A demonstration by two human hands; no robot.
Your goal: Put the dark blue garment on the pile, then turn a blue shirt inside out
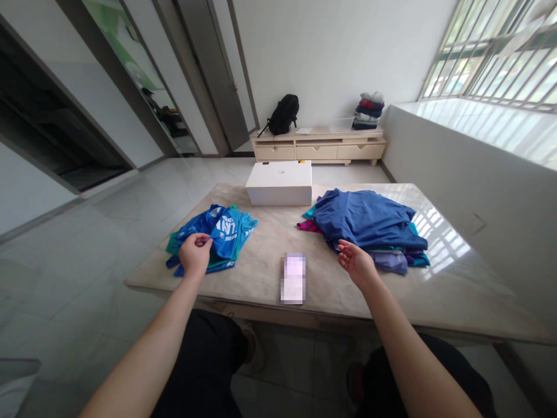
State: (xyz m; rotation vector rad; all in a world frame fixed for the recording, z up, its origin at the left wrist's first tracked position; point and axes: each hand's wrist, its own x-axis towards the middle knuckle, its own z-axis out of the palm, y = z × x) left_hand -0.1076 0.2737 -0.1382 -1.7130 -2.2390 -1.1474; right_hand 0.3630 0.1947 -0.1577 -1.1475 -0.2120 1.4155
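My left hand (195,253) is at the pile on the left side of the table, its thumb and fingers pinched on the edge of a bright blue shirt (226,232) with white lettering. Teal and blue cloth shows beneath that shirt. Over on the right, my right hand (357,266) is palm up with its fingers apart and slightly curled, holding nothing. It is close to the near edge of a dark blue shirt (361,217), which tops another heap of clothes. Whether the fingertips touch the cloth I cannot tell. A lavender garment (391,261) pokes out below.
Between the two piles, a blurred pinkish rectangular object (293,278) lies near the front edge of the marble-look table (261,261). A white box (281,186) stands at the table's far edge. Beyond it, a low cabinet (315,152) bears a black backpack (284,114) and folded clothes (368,111).
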